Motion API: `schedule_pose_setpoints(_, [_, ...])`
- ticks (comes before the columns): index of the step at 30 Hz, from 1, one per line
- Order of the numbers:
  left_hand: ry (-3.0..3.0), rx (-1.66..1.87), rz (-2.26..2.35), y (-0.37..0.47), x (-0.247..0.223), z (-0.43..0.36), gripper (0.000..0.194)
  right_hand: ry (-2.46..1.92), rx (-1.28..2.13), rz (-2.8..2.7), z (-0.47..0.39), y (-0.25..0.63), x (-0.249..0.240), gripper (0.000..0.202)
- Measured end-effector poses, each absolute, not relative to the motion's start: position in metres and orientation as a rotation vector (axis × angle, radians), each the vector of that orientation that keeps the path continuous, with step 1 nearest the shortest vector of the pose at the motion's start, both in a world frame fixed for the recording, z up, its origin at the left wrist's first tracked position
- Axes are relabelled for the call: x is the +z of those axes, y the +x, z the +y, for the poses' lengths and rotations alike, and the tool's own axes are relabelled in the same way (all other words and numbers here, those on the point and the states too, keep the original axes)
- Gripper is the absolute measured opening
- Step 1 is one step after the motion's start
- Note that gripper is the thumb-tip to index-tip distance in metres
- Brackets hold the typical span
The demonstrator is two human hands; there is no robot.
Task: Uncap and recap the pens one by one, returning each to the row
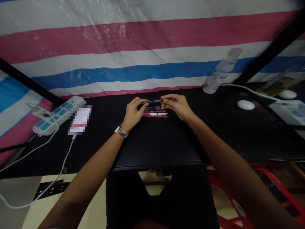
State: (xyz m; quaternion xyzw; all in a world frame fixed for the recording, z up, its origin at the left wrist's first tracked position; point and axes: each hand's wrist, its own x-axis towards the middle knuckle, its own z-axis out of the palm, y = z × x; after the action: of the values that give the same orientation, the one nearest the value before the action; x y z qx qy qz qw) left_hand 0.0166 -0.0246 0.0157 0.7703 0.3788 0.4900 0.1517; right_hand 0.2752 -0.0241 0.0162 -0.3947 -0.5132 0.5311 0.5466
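My left hand (133, 112) and my right hand (177, 105) pinch the two ends of a dark pen (155, 101), which lies crosswise between them near the back of the black table. Just in front of it, several more pens lie side by side in a row. The farther ones in this row are dark pens (153, 108); nearer to me are a white-and-red pen (156, 114) and a red pen (156, 116). The fingers of both hands are closed, and they partly cover the row's ends. A colourful woven band (122, 131) circles my left wrist.
At the left, a white power strip (63, 111) stands beside a phone (80, 120) on a charging cable. A clear bottle (220, 73), a white oval object (246, 105) and a second power strip (292, 111) are on the right. Striped sheeting (133, 38) hangs behind the black table (154, 146).
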Motion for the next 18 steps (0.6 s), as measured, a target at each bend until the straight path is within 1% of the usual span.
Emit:
schedule_pose_setpoints(5, [2.224,1.393,1.094,0.016,0.014,-0.024,0.016,-1.015,1.226,-1.272,-0.026,0.272,0.015,0.020])
schedule_pose_setpoints(11, [2.116,1.346,1.100,0.015,0.014,-0.022,0.015,-0.988,1.197,-1.260,-0.030,0.265,0.015,0.022])
schedule_pose_setpoints(18, [2.011,1.317,1.117,0.016,0.014,-0.021,0.018,-0.990,1.230,-1.202,-0.030,0.263,0.013,0.019])
